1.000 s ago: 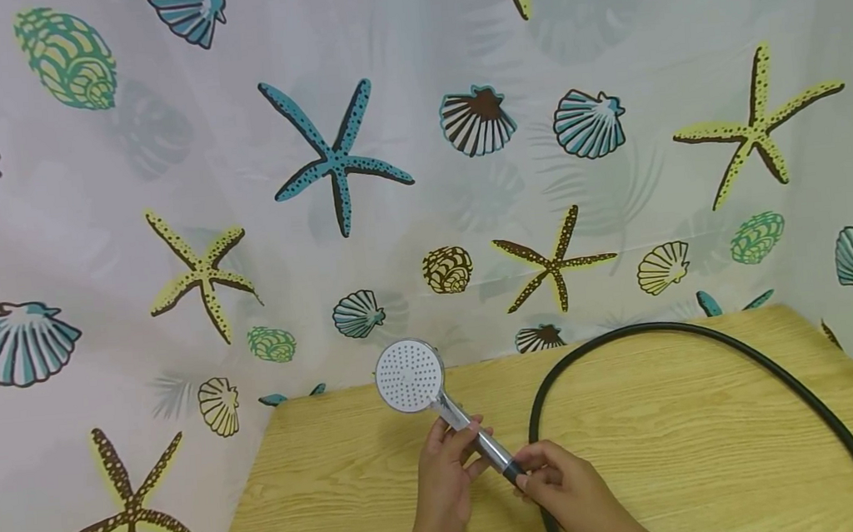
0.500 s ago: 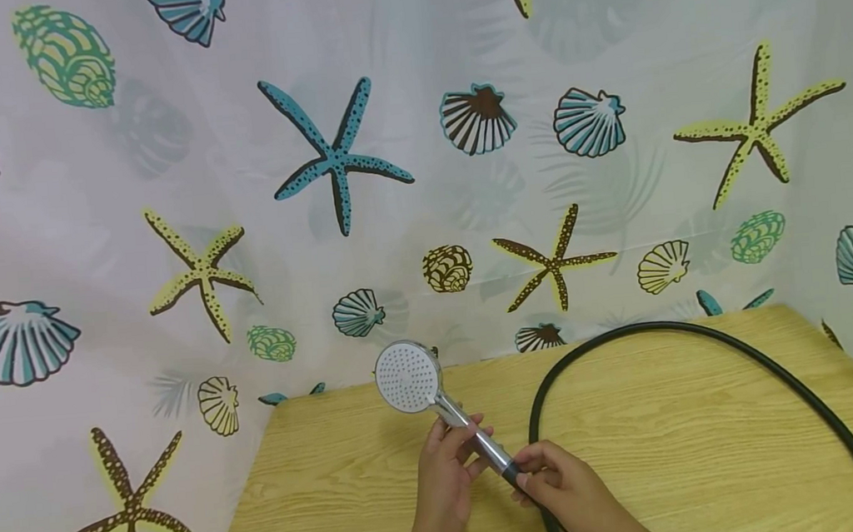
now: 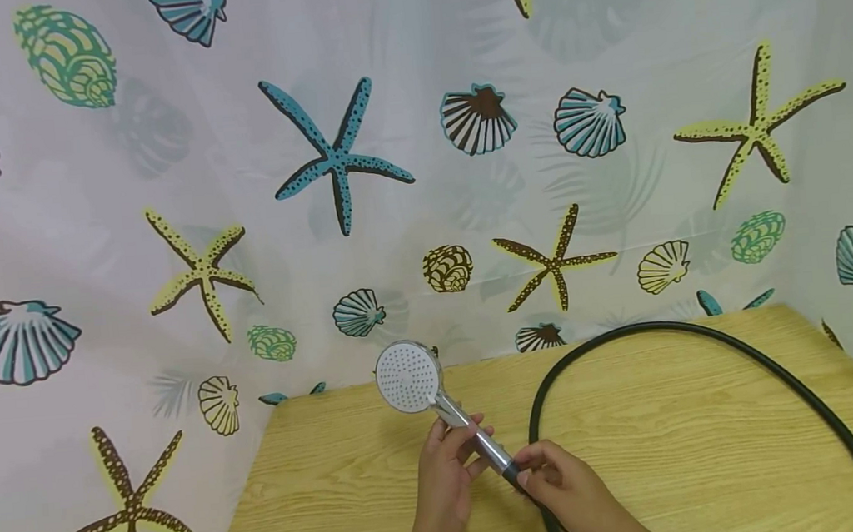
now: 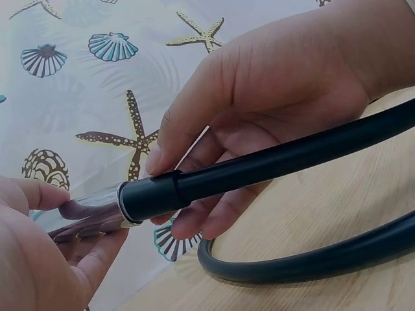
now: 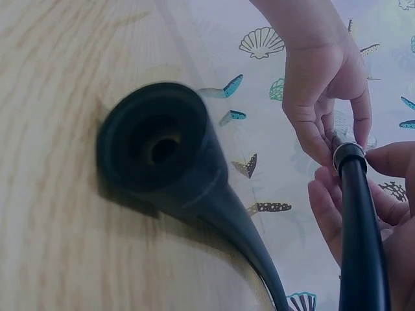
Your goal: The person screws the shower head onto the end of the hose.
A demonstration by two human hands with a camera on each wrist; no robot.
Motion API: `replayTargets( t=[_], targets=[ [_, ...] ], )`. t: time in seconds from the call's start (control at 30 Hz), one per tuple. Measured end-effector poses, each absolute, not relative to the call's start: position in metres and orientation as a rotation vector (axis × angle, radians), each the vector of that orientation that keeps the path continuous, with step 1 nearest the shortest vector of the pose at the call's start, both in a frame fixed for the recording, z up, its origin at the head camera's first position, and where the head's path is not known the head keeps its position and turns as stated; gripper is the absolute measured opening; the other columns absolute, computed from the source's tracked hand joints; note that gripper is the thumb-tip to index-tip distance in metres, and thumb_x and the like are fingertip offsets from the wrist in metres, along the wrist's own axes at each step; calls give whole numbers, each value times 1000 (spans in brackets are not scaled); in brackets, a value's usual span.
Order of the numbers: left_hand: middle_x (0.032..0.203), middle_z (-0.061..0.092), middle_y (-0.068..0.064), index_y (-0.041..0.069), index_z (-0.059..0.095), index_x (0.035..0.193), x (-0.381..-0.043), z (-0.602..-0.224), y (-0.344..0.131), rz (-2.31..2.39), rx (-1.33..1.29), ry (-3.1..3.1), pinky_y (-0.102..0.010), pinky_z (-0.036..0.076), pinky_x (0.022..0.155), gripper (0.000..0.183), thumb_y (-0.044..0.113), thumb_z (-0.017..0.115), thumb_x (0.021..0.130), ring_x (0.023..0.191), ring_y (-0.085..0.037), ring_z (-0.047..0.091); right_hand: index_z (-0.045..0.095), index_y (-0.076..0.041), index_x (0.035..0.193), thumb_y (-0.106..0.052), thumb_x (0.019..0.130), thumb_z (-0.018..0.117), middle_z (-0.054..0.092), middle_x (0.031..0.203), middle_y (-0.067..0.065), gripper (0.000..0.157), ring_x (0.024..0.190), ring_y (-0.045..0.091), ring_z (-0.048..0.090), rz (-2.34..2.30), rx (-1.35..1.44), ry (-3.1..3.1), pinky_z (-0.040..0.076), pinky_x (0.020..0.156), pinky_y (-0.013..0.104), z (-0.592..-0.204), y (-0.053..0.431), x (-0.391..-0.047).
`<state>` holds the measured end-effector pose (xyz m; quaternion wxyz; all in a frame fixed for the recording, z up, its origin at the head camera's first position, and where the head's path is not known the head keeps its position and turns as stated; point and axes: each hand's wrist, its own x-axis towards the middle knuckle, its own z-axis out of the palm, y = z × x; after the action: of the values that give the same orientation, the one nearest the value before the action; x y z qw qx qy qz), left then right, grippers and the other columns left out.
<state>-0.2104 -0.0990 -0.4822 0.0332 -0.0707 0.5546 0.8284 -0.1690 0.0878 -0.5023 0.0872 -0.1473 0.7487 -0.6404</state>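
Observation:
A chrome shower head (image 3: 408, 376) with a round white nozzle face is held above the table, tilted up to the left. My left hand (image 3: 443, 478) grips its chrome handle, thumb on the near side. At the handle's lower end, the fingers and thumb of my right hand (image 3: 572, 492) pinch the black collar (image 4: 152, 196) of a black hose (image 4: 292, 155). In the left wrist view the collar meets the handle's chrome rim; the thread inside is hidden. The hose's other end, a wide black cup-shaped connector (image 5: 155, 146), faces the right wrist camera.
The hose loops across the right side of the wood-grain table (image 3: 324, 491). Behind and on both sides hangs a white curtain (image 3: 406, 201) printed with shells and starfish.
The shower head's face has turned very slightly. A strip of hose now shows below my right wrist that was hidden one second ago. Both hands keep nearly the same place.

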Motion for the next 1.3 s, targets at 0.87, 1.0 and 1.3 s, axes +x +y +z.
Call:
replayTargets(
  t=[0.87,1.0,1.3],
  targets=[
    [123,64,-13,5,46,140,-211,-486,-98,2522,-292,1815,-38,63,88,57,18,74,92,101,-20,69,58,-13,126,-27,97,69,62,119,5,34,104,16,64,-1793,-621,2470,57,100,49,-496,86,-163],
    [115,65,-9,4,46,137,-211,-488,-98,2535,-309,1812,-39,64,87,54,17,74,92,97,-19,69,59,-17,125,-24,96,70,60,118,4,32,102,14,63,-1791,-649,2482,58,99,48,-499,86,-163],
    [107,66,-4,2,46,134,-211,-490,-97,2544,-336,1825,-38,64,83,52,15,74,92,93,-17,69,61,-19,123,-21,96,70,59,116,5,29,102,14,65,-1781,-710,2493,60,97,41,-502,86,-164]
  ],
)
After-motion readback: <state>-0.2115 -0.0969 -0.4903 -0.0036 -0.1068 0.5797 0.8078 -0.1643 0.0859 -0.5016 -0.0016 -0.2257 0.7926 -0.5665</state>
